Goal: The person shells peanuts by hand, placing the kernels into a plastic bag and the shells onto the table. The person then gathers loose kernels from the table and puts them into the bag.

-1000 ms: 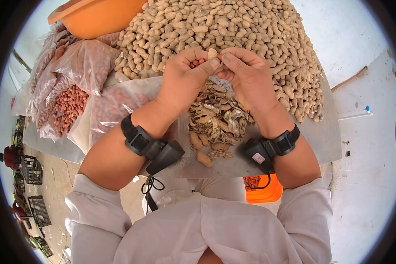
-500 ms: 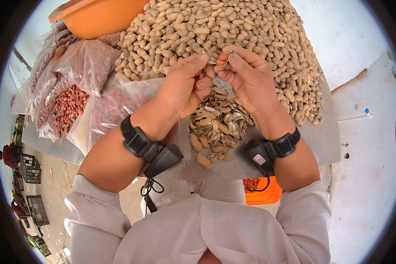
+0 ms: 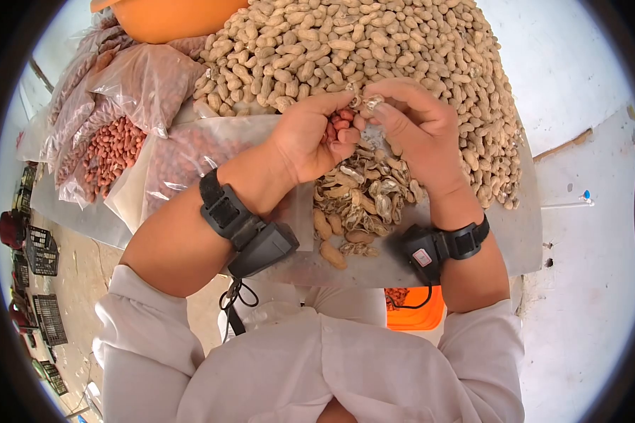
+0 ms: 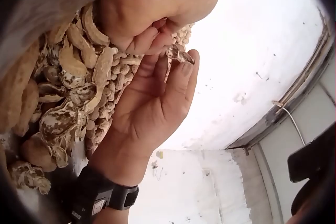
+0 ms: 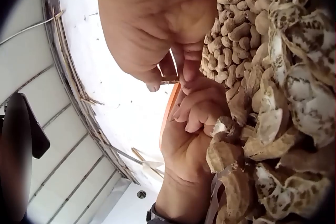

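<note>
Both hands meet over a heap of empty peanut shells (image 3: 370, 194) in the head view. My left hand (image 3: 307, 141) curls its fingers round several red peanut kernels (image 3: 340, 124). Its thumb and forefinger tips are at a small shell piece (image 3: 355, 100). Facing it, my right hand (image 3: 427, 137) pinches a split peanut shell (image 3: 372, 106) between thumb and forefinger. The left wrist view shows this shell (image 4: 178, 55) at the right hand's fingertips, its pale inside showing. In the right wrist view, the left hand (image 5: 191, 142) has its fingers folded inward, hiding the kernels.
A large pile of unshelled peanuts (image 3: 374, 42) rises behind the hands. Clear bags of red kernels (image 3: 113, 158) and an orange basin (image 3: 173, 17) are at the left. An orange container (image 3: 423, 310) stands below the table edge. Several whole peanuts (image 3: 331, 254) lie near the front.
The hands have drawn slightly apart and the left has turned, showing more kernels in its fingers. The shell in the right hand, which showed a red kernel half a second ago, now shows its pale inside.
</note>
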`<action>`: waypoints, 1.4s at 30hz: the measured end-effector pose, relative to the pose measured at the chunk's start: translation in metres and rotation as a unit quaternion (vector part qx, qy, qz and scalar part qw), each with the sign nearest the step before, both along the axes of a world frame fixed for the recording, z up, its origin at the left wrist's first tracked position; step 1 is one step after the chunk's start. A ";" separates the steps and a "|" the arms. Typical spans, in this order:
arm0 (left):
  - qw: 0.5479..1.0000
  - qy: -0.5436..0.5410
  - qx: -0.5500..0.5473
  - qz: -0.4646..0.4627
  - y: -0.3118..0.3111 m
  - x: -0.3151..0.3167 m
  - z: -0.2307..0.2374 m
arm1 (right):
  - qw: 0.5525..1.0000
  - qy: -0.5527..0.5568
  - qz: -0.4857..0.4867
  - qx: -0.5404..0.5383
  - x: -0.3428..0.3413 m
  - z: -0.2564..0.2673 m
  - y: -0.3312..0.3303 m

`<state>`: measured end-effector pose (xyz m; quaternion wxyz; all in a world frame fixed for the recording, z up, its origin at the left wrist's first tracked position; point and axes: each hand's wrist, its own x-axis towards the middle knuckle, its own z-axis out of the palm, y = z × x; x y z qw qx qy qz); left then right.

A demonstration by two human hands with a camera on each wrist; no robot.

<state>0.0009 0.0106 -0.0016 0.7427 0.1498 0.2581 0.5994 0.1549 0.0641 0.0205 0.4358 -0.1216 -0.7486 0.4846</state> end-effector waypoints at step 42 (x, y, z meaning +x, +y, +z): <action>0.955 0.232 0.159 0.091 -0.006 0.008 0.003 | 0.996 -0.033 -0.016 -0.085 0.009 0.000 0.017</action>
